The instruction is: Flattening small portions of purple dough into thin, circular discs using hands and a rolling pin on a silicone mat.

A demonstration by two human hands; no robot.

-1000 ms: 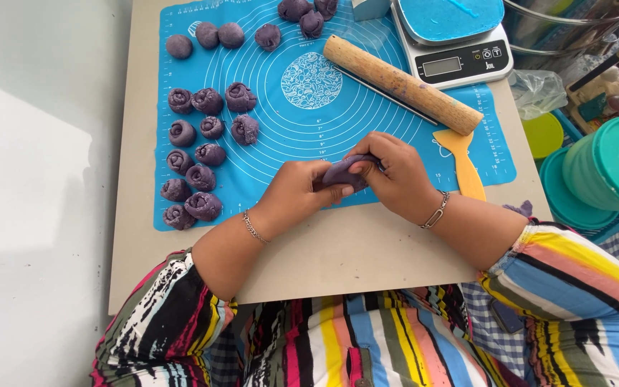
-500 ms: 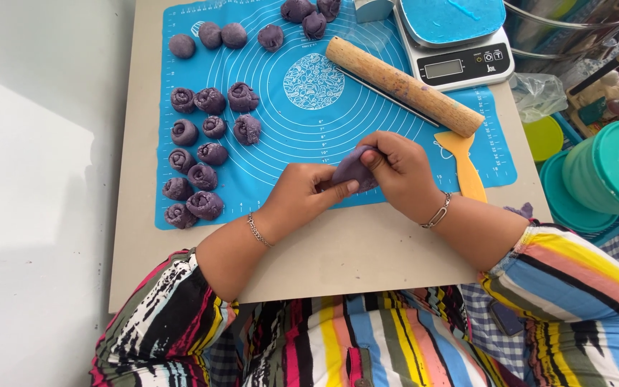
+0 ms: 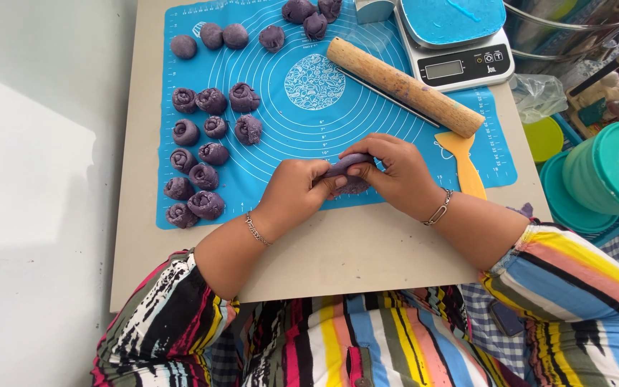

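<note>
1. A small purple piece of soft dough (image 3: 347, 166) sits between the two hands, above the near edge of the blue silicone baking mat (image 3: 395, 179). Only its top strip and a bit of its underside show; the rest is hidden by fingers.
2. The left hand (image 3: 294, 193) is curled closed on the dough from the left, fingertips pressed into its end.
3. The right hand (image 3: 395, 172) is closed on it from the right and from above, thumb beneath, fingers arched over the top.
4. Both hands touch each other at the dough. Each wrist wears a thin chain bracelet.
5. The mat lies on a beige square tabletop (image 3: 338, 251). A bare strip of tabletop runs between the mat's near edge and the striped sleeves.
6. The middle of the mat, with its printed rings, is open. A cluster of purple rolled dough rosettes (image 3: 202, 154) fills the left side, well apart from the hands, and smooth purple dough balls (image 3: 223, 36) line the far edge.
7. A long wooden rolling pin (image 3: 404, 87) lies slantwise just beyond the right hand, and an orange plastic scraper (image 3: 465, 161) lies just beside that hand's wrist.
8. A white digital kitchen scale with a blue platform (image 3: 460, 43) stands at the far right corner.
9. Right of the table stand stacked round teal plastic tubs (image 3: 614, 175) and a crumpled clear plastic bag (image 3: 539, 94).
</note>
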